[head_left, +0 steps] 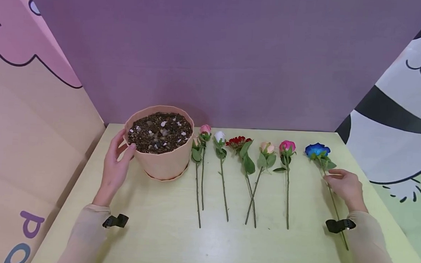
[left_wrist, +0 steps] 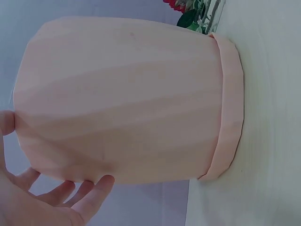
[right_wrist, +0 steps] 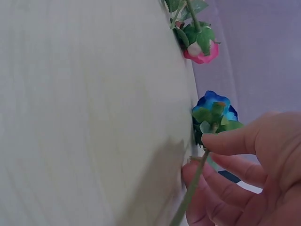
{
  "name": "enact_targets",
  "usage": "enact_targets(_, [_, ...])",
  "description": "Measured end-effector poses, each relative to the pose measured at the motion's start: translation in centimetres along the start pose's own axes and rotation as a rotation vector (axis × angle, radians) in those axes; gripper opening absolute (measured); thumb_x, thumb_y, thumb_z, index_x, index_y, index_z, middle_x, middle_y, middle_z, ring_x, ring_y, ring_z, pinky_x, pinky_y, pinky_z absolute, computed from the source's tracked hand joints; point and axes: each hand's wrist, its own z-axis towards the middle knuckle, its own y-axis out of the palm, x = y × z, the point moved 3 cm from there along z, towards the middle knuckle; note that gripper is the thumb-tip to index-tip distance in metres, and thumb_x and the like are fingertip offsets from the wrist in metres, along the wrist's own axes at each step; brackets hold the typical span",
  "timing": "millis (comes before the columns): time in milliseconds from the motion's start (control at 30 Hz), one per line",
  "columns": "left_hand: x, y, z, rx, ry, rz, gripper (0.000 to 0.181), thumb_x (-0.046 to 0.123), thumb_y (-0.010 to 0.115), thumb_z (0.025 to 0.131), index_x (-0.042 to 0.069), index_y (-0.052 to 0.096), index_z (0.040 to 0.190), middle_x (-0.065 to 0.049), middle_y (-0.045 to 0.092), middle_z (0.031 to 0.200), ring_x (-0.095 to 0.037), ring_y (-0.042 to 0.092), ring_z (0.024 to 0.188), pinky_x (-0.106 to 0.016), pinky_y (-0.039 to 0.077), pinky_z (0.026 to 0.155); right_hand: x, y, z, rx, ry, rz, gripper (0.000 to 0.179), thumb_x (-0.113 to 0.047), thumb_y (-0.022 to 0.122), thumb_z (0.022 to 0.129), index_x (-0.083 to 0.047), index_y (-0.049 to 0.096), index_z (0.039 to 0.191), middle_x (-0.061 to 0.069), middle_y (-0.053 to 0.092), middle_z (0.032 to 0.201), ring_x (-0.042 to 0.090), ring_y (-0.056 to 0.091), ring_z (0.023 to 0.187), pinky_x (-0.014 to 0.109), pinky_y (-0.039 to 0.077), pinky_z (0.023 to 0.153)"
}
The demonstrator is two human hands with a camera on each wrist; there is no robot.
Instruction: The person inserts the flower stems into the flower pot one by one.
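A pale pink flower pot full of dark soil and pebbles stands at the table's left. My left hand touches its rim and side, with the fingers spread along the outer wall. At the right lies an artificial blue rose. My right hand pinches its green stem below the bloom between thumb and fingers. In the right wrist view the blue bloom sits just past the thumb.
Between pot and right hand lie several stemmed flowers: a pink rose, a white rose, a dark red flower, a peach rose and a magenta rose. A purple backdrop rises behind the table.
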Motion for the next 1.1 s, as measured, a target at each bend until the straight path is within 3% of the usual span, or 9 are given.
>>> enact_targets(100, [-0.1, 0.1, -0.1, -0.01, -0.011, -0.037, 0.065, 0.025, 0.055, 0.11, 0.022, 0.029, 0.17, -0.011, 0.032, 0.172, -0.035, 0.041, 0.153, -0.01, 0.05, 0.093, 0.0, 0.3, 0.3, -0.015, -0.009, 0.013, 0.06, -0.032, 0.064, 0.103, 0.01, 0.056, 0.144, 0.023, 0.078, 0.113, -0.004, 0.062, 0.073, 0.022, 0.05, 0.065])
enact_targets(267, [-0.2, 0.4, 0.1, -0.018, -0.026, -0.059, 0.065, 0.025, 0.054, 0.111, 0.023, 0.027, 0.17, -0.012, 0.032, 0.172, -0.034, 0.042, 0.152, -0.011, 0.051, 0.09, 0.0, 0.3, 0.3, -0.006, -0.011, 0.025, 0.058, -0.033, 0.065, 0.103, 0.011, 0.06, 0.141, -0.002, 0.08, 0.089, -0.003, 0.065, 0.07, 0.021, 0.049, 0.064])
enact_targets(467, [-0.3, 0.5, 0.1, -0.006, -0.017, -0.041, 0.064, 0.026, 0.052, 0.111, 0.023, 0.027, 0.169, -0.015, 0.031, 0.172, -0.035, 0.041, 0.152, -0.011, 0.051, 0.09, -0.2, 0.2, 0.4, 0.023, -0.029, -0.021, 0.055, -0.035, 0.066, 0.103, 0.009, 0.066, 0.135, 0.002, 0.081, 0.084, 0.001, 0.061, 0.074, 0.022, 0.046, 0.066])
enact_targets(600, [-0.3, 0.5, -0.1, 0.003, -0.015, -0.042, 0.062, 0.027, 0.052, 0.111, 0.024, 0.029, 0.169, -0.015, 0.032, 0.172, -0.034, 0.042, 0.151, -0.013, 0.052, 0.091, 0.0, 0.2, 0.4, 0.031, -0.023, -0.02, 0.056, -0.038, 0.067, 0.102, 0.007, 0.068, 0.135, 0.008, 0.081, 0.098, 0.008, 0.06, 0.087, 0.025, 0.046, 0.069])
enact_targets(700, [-0.4, 0.4, -0.1, 0.007, -0.013, -0.031, 0.062, 0.029, 0.051, 0.111, 0.025, 0.029, 0.169, -0.013, 0.032, 0.171, -0.033, 0.042, 0.151, -0.015, 0.051, 0.094, 0.1, 0.3, 0.6, 0.01, -0.008, 0.042, 0.059, -0.039, 0.066, 0.103, 0.008, 0.065, 0.139, 0.003, 0.079, 0.101, 0.004, 0.062, 0.085, 0.023, 0.05, 0.069])
enact_targets(933, [-0.5, 0.4, 0.0, 0.014, -0.001, -0.026, 0.061, 0.028, 0.051, 0.112, 0.024, 0.029, 0.168, -0.011, 0.032, 0.171, -0.032, 0.043, 0.148, -0.021, 0.048, 0.1, -0.7, 0.3, 0.5, 0.015, -0.014, 0.205, 0.063, -0.042, 0.067, 0.103, 0.007, 0.062, 0.142, -0.025, 0.07, 0.085, -0.006, 0.064, 0.075, 0.022, 0.054, 0.067])
enact_targets(1100, [-0.8, 0.6, 0.0, 0.007, -0.001, -0.036, 0.06, 0.027, 0.049, 0.112, 0.024, 0.028, 0.168, -0.012, 0.031, 0.171, -0.032, 0.043, 0.148, -0.032, 0.046, 0.107, -1.8, 0.4, 0.4, 0.032, -0.018, 0.39, 0.03, -0.039, 0.072, 0.101, -0.021, 0.073, 0.125, -0.035, 0.072, 0.082, -0.009, 0.07, 0.074, 0.021, 0.054, 0.068])
